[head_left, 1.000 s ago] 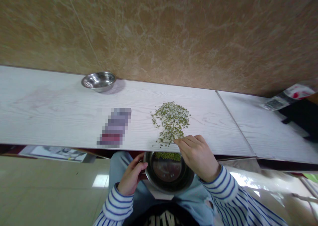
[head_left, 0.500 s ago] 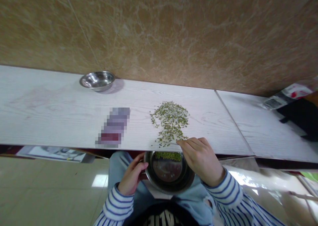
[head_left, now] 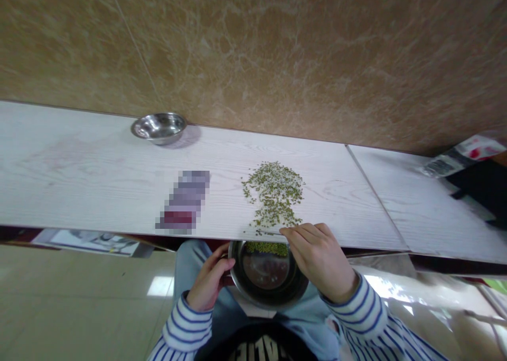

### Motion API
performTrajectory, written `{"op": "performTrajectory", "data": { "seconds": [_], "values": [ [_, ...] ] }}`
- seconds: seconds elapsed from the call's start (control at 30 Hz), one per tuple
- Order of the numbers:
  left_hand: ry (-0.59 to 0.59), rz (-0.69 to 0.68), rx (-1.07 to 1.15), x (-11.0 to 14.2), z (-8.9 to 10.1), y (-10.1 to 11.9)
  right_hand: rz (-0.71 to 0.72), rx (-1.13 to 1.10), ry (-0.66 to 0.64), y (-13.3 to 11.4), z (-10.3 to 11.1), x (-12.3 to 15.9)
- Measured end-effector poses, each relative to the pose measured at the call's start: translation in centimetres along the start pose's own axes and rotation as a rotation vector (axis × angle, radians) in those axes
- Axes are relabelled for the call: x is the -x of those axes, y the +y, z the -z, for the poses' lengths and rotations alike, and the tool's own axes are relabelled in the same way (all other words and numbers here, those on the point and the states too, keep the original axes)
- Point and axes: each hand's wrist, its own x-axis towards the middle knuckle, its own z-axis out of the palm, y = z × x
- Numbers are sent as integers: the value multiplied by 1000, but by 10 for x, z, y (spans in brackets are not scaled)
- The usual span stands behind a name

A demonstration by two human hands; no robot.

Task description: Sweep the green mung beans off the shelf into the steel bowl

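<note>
A steel bowl sits below the table's front edge, above my lap, with small green beans along its far side. Its left rim is gripped by my left hand, thumb on top. My right hand is closed on a thin grey tool, whose exact kind is too small to make out. The tool lies nearly flat, pointing left, at the near end of a spread of loose green beans on the tabletop. A few beans lie by its tip, close to the edge.
An empty shallow steel bowl stands at the back left by the marbled wall. A blurred-out flat object lies left of the beans. At the right are a plastic packet and a black item. A seam crosses the white tabletop.
My right hand has drawn the tool slightly towards the front edge, and a few beans are nearer that edge. My left hand keeps its hold on the bowl. The view has shifted a little.
</note>
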Motion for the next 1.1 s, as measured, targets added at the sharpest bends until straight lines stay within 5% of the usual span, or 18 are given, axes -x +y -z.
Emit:
{"op": "performTrajectory", "data": {
  "seconds": [1.1],
  "values": [
    [-12, 10, 15, -1, 2, -1, 26, -39, 7, 9, 7, 9]
  ]
}}
